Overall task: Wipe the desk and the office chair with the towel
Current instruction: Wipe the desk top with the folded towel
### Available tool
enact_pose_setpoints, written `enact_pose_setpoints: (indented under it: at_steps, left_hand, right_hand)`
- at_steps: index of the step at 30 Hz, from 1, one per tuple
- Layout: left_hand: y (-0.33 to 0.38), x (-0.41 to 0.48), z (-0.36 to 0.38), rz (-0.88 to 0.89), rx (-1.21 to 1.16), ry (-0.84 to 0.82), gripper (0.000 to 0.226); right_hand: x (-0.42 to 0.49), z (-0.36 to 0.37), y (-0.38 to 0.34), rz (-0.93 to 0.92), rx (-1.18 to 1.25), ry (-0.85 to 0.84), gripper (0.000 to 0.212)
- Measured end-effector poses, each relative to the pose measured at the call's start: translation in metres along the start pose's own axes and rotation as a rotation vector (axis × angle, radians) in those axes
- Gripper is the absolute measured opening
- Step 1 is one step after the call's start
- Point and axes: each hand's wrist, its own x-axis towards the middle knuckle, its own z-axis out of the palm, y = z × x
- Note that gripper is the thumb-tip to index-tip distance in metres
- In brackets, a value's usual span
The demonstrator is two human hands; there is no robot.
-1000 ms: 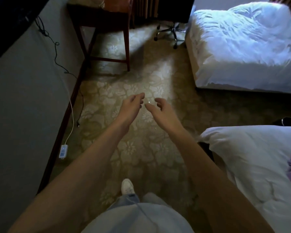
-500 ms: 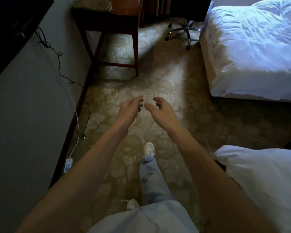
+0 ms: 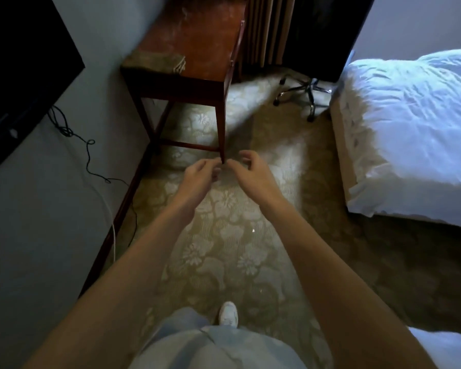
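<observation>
Desk [image 3: 197,43] closer w/ 1 towel [image 3: 155,61]; L hand [image 3: 198,178], R hand [image 3: 252,177] empty.

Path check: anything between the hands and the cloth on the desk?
Nothing visible. The left hand and right hand are empty, over bare carpet short of the desk. The cloth lies uncovered at its near end. The chair base sits off right.

A bed [image 3: 410,134] with a rumpled white duvet stands at the right on floral carpet [image 3: 224,235]. A black screen [image 3: 19,75], probably a television, hangs on the left wall, with cables [image 3: 89,155] trailing below.
</observation>
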Motion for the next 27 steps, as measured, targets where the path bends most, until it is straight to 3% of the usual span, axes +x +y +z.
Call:
enact_pose_setpoints:
  at_steps: [14, 22, 27]
  left_hand:
    - [0.033, 0.213, -0.001, -0.104, -0.062, 0.028, 0.026]
    - [0.095, 0.384, -0.014, -0.097, -0.109, 0.001, 0.038]
    - [0.141, 0.457, -0.035, -0.081, -0.155, 0.019, 0.029]
  right_hand:
    - [0.213, 0.003, -0.006, 0.083, -0.030, -0.018, 0.049]
    - [0.378, 0.014, -0.043, 0.123, -0.028, -0.021, 0.051]
    - [0.452, 0.020, -0.082, 0.083, 0.001, 0.019, 0.049]
